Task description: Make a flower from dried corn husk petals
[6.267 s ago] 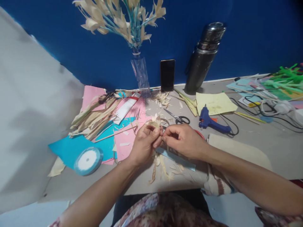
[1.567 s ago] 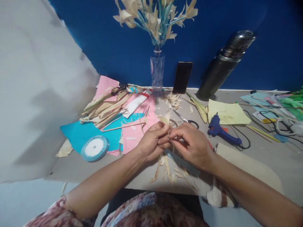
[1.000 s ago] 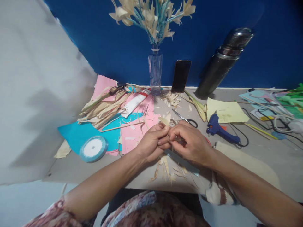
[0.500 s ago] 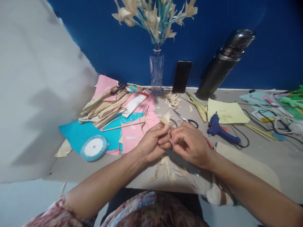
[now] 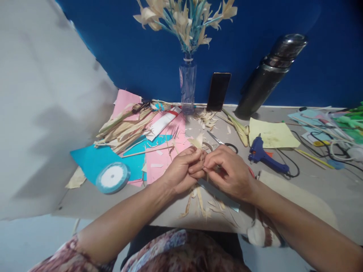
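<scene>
Between the thumb and fingers of my left hand [image 5: 184, 168] is a small corn-husk flower [image 5: 197, 141], its pale petals pointing up and away from me. My right hand [image 5: 227, 170] is closed in a pinch at the flower's lower end, close against my left fingertips. What it pinches is too small to make out, perhaps the stem or a thread. Just beyond my right hand lie scissors [image 5: 217, 139] with dark handles. Torn husk strips [image 5: 200, 200] are scattered on the table below my hands.
A blue glue gun [image 5: 266, 156] with its cord lies to the right. Behind stand a clear bottle [image 5: 187, 87] of husk flowers, a phone [image 5: 219, 91] and a dark thermos [image 5: 263, 83]. Dried husks [image 5: 124, 128], coloured paper [image 5: 93, 160] and a ribbon roll [image 5: 113, 177] occupy the left.
Compared with several seconds ago the view has shifted, so the table things sit farther right. Recently my right fingers drew slightly away from the flower's base and came back; my left hand keeps its hold.
</scene>
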A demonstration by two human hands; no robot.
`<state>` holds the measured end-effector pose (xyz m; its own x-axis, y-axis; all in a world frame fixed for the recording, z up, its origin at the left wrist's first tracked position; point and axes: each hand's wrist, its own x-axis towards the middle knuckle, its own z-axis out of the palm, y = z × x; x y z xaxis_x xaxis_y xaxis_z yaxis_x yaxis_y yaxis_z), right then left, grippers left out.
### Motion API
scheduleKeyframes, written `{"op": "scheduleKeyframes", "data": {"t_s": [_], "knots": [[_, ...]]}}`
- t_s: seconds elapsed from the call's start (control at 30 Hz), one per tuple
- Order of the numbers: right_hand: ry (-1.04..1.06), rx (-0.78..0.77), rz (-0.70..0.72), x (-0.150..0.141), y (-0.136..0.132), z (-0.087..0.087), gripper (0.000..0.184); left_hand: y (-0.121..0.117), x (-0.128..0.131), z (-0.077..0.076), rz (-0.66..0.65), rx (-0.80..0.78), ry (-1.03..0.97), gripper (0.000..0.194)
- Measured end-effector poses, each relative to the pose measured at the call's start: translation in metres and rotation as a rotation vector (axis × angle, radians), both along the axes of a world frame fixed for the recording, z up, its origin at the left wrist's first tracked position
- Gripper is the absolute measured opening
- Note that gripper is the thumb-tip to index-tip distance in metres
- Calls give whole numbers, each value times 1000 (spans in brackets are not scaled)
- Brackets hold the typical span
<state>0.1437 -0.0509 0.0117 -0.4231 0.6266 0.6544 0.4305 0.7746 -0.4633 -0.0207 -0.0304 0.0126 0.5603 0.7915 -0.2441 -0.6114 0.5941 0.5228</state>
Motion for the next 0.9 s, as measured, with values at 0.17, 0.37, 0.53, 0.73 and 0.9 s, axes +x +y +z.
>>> {"op": "scheduleKeyframes", "data": {"t_s": [0.17, 0.37, 0.53, 0.73, 0.9], "knots": [[-50, -17, -6, -2, -1, -1, 26, -2, 1, -1, -15, 60, 14, 25], [33, -52, -71, -3, -3, 0, 21, 0, -1, 0, 14, 100, 25, 24], [31, -79, -53, -3, -2, 2, 20, 0, 0, 2, 41, 122, 45, 23], [74, -111, 12, -4, -1, 2, 25, 0, 0, 2, 3, 124, 55, 24], [101, -212, 43, -3, -5, 8, 24, 2, -1, 0, -2, 150, 21, 21]]}}
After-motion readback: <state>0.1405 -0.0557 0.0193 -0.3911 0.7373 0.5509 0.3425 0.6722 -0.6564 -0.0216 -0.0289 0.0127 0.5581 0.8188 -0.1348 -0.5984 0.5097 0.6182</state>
